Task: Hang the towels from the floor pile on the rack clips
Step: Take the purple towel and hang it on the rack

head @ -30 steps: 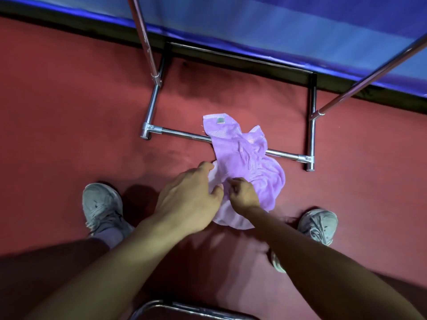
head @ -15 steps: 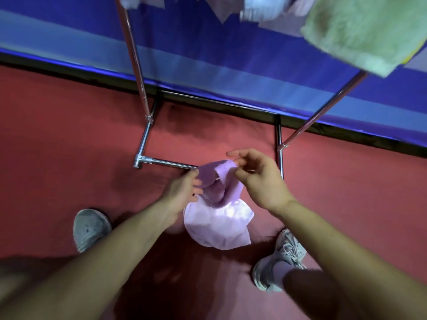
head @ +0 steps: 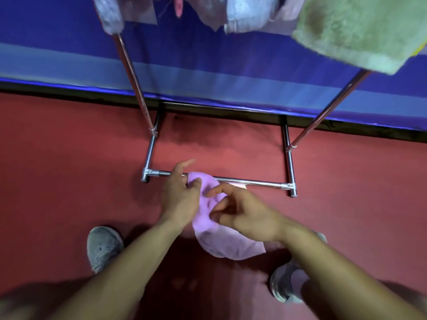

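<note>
A lilac towel (head: 221, 239) hangs in the air between my hands, above the red floor. My left hand (head: 179, 196) grips its top corner, thumb pressed into the cloth and index finger stretched out. My right hand (head: 242, 212) is just to the right, its curled fingers at the towel's upper edge; whether they pinch the cloth is blurred. The chrome rack's base bar (head: 249, 182) lies behind the towel. Several towels hang from the rack at the top: a green one (head: 355, 31), a pale blue one (head: 245, 15) and a grey one (head: 109, 15).
Two slanted rack poles (head: 131, 72) (head: 328, 107) rise from the base toward a blue wall (head: 208, 65). My grey shoes (head: 104, 248) (head: 286, 285) stand on the red floor on either side of the towel.
The towel was lifted off the floor and now hangs from my hands. My view tilted up, bringing the hung towels into sight. My right hand moved down and closer to my left.
</note>
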`<state>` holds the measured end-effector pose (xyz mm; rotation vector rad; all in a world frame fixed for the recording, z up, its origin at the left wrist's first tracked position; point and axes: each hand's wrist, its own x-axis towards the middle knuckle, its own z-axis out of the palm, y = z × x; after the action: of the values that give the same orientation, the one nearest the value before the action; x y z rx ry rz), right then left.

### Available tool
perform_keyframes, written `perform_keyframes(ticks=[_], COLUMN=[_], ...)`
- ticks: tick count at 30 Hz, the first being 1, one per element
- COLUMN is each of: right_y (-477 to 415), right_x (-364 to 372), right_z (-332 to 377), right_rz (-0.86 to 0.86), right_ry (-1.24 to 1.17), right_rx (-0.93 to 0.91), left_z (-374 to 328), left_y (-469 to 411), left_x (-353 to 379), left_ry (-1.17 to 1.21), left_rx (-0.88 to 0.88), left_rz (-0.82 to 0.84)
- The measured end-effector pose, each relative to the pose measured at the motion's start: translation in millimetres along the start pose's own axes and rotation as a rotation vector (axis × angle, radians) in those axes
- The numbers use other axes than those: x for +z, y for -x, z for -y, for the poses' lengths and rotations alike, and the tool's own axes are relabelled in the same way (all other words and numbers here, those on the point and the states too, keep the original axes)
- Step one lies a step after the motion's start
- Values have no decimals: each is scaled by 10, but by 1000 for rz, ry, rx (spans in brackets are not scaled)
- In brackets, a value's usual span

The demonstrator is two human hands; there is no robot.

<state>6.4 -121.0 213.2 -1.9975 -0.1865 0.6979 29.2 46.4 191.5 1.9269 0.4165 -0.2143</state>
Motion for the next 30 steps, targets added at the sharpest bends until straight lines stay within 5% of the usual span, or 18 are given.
perform_keyframes(ticks=[3,6,13,17,20,25,28,30], right_y=[-115,-189,-236,-215,-160,-25,-12,-9], right_x=[-203,-346,-181,-178,-247,-87,60,67], right_z=[-109,-130,-244,-231,-180,-14,-4,-19], right_rz=[-164,-299,-90,-310,-426,-412,-411,-406], right_ry=[157,70,353,303,103,173,195,208], right_rx=[54,97,-17,12,-58,-350,-436,-450], left_z=[-87,-228,-419,-294,-141,-274,-335,-311], left_y=[11,99,220,137,83,18,60,68], left_x=[-52,-128,-158,-178,-216,-113,-79,-69], left_ry=[89,117,122,-72,-243,207,379,344], left_rx=[102,201,407,318,136,-362,-350,-248], left_rz=[26,45,213,182,308,281,499,445])
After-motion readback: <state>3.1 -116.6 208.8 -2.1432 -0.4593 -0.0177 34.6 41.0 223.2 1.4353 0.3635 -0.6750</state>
